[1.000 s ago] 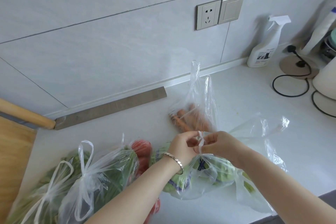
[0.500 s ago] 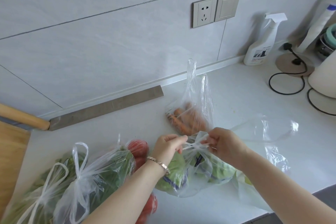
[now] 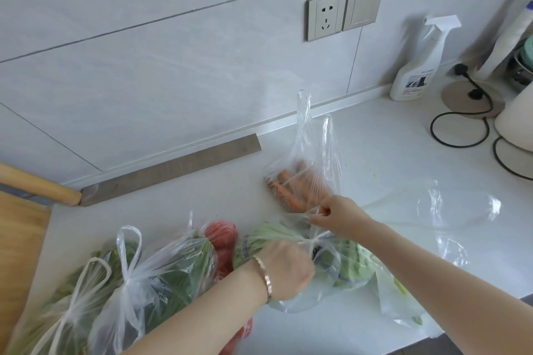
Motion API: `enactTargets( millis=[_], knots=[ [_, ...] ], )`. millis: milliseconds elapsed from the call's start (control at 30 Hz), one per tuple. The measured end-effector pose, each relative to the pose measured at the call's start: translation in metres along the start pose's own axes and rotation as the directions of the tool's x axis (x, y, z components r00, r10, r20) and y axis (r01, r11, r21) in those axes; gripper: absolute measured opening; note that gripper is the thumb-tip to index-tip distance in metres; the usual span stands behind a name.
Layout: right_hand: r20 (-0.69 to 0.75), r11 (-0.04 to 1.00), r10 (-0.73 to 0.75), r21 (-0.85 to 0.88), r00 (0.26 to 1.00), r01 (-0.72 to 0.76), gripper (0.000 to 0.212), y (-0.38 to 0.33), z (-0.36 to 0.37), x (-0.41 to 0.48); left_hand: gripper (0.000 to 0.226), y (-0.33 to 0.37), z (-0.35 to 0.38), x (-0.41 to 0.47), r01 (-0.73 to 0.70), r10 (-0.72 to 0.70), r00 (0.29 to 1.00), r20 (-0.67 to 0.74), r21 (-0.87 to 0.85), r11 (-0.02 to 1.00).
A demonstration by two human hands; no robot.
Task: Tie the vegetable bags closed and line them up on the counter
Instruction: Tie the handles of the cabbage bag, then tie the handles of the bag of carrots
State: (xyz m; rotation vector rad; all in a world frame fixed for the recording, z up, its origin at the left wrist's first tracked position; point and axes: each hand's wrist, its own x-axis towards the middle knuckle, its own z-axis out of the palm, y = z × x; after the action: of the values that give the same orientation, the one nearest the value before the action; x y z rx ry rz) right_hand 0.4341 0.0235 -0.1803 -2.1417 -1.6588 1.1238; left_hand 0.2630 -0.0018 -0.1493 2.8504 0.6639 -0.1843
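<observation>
A clear plastic bag of pale green vegetables (image 3: 350,264) lies on the white counter (image 3: 178,204) in front of me. My left hand (image 3: 285,266), with a bracelet on the wrist, grips one twisted handle of this bag near the knot. My right hand (image 3: 336,217) pinches the other handle and holds it away and upward. Behind them an untied bag of carrots (image 3: 297,181) stands with its handles up. To the left lie two knotted bags of dark greens (image 3: 161,274) (image 3: 57,308) and a bag of tomatoes (image 3: 222,239).
An empty clear bag (image 3: 438,210) lies at the right. A spray bottle (image 3: 418,66), black cords (image 3: 461,130) and white appliances (image 3: 516,121) stand at the far right. A wooden board (image 3: 17,248) and rolling pin (image 3: 37,184) are on the left; the counter's front edge (image 3: 432,337) is near.
My hands have pulled apart along the handles: the left moved down toward me, the right moved back toward the carrots. The knot on the green vegetable bag has drawn tighter.
</observation>
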Motion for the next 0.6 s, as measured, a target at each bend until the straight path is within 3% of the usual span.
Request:
enactTargets(
  millis=[67, 167, 200, 267, 300, 400, 467, 533, 600],
  knots=[
    [0.01, 0.996, -0.029, -0.09, 1.0, 0.029, 0.044, -0.001, 0.005, 0.002, 0.019, -0.006, 0.008, -0.014, -0.117, 0.109, 0.993, 0.052, 0.18, 0.977],
    [-0.052, 0.999, -0.03, -0.014, 0.998, 0.029, 0.044, 0.001, 0.007, 0.001, 0.024, -0.021, 0.018, -0.017, -0.19, 0.199, 0.97, -0.139, 0.079, 0.979],
    [-0.089, 0.999, -0.015, 0.034, 0.996, 0.018, 0.043, 0.004, 0.009, 0.0, 0.025, -0.023, 0.016, -0.017, -0.167, 0.162, 0.974, -0.159, -0.016, 0.986],
    [-0.158, 0.994, 0.025, 0.109, 0.987, -0.007, 0.041, 0.009, 0.011, -0.003, 0.033, -0.027, 0.015, -0.013, 0.015, -0.087, 0.974, -0.208, -0.324, 0.946],
    [-0.161, 0.992, 0.039, 0.126, 0.986, -0.018, 0.041, 0.01, 0.011, -0.005, 0.038, -0.027, 0.014, -0.01, 0.154, -0.269, 0.948, -0.171, -0.493, 0.856],
    [-0.027, 0.995, 0.046, 0.085, 0.999, -0.043, 0.036, 0.004, -0.008, -0.011, 0.039, -0.038, 0.007, 0.007, 0.48, -0.612, 0.77, 0.182, -0.798, 0.366],
    [-0.069, 1.0, 0.005, -0.004, 0.998, -0.006, 0.02, -0.006, -0.033, -0.012, 0.036, -0.055, -0.007, 0.023, 0.475, -0.712, 0.663, 0.23, -0.865, 0.163],
    [-0.347, 0.999, -0.034, 0.004, 0.937, 0.037, 0.019, -0.019, -0.058, -0.01, 0.034, -0.076, -0.025, 0.04, 0.453, -0.792, 0.595, 0.14, -0.872, 0.186],
    [-0.561, 0.993, 0.001, 0.1, 0.828, 0.066, 0.037, -0.034, -0.081, -0.005, 0.028, -0.095, -0.047, 0.062, 0.414, -0.822, 0.566, 0.064, -0.884, 0.216]
  ],
)
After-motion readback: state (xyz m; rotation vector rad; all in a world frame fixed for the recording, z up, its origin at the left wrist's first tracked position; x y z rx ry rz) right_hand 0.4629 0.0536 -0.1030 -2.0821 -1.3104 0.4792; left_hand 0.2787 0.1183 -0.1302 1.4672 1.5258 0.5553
